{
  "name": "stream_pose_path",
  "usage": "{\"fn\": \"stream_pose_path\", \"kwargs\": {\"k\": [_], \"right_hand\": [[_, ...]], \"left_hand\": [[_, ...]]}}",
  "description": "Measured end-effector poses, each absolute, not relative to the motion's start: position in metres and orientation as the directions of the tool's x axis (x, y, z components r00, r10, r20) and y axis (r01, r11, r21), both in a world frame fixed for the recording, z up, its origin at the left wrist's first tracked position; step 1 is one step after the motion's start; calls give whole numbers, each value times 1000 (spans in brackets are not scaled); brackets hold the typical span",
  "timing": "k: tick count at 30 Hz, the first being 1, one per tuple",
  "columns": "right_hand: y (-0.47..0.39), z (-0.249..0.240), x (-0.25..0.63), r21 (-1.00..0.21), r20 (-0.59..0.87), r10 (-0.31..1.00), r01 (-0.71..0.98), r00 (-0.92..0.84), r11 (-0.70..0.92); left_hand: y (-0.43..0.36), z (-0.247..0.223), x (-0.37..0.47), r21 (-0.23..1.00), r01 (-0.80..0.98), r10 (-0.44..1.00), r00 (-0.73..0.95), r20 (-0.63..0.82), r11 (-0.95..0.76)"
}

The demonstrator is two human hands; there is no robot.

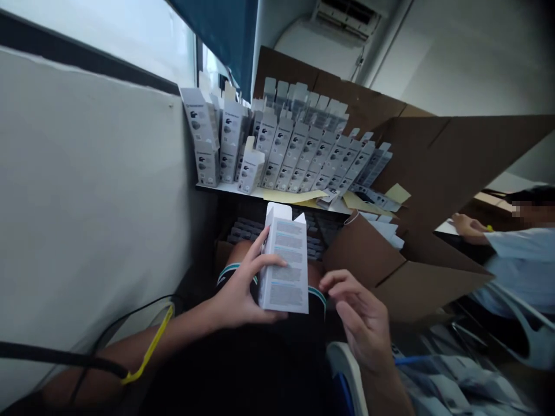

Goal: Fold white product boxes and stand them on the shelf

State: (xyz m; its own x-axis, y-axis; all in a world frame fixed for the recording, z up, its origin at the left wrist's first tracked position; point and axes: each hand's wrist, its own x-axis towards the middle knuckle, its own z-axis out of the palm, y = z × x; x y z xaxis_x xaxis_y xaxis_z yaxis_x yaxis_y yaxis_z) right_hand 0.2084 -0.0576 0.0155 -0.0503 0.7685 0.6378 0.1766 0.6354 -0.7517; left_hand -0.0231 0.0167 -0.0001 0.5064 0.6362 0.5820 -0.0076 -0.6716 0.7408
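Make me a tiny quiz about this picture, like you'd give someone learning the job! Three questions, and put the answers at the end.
1. Fill in the blank: the white printed cardboard box is held in the person's ____ hand.
2. True or false: every top flap of that box is tucked in flat.
3. What stands in rows on the white flat shelf ahead?
A) Green glass bottles
B) Pale upright cardboard boxes
C) Red metal cans

Key:
1. Left; the bare left hand has its fingers around the box.
2. False; a white cardboard top flap sticks up.
3. B
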Motion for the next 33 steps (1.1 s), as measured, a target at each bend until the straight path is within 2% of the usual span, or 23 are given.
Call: {"fn": "stream_pose_path", "kwargs": {"k": [2,4,6,7,10,14,21,33], "right_hand": [[-62,29,201,-507,792,604,460,-84,729],[-65,40,194,-216,869,445,641,-219,737],[-66,46,188,13,867,343,705,-361,709],[-65,48,186,90,849,319,711,-421,698],[-60,51,183,228,792,280,688,-543,688],[-52,54,182,329,762,221,658,-608,677],[-49,48,179,417,655,236,604,-718,680],[-52,39,180,447,594,259,580,-762,681]], "left_hand": [[16,1,-25,749,-11,649,491,581,-663],[17,1,-25,750,-2,658,480,581,-661],[18,2,-25,753,6,669,464,580,-658],[18,2,-25,756,9,675,456,580,-655],[19,3,-26,756,26,686,441,579,-654],[21,3,-27,761,47,700,432,569,-647],[23,1,-26,763,54,708,419,569,-645],[21,3,-27,757,60,702,425,571,-651]]}}
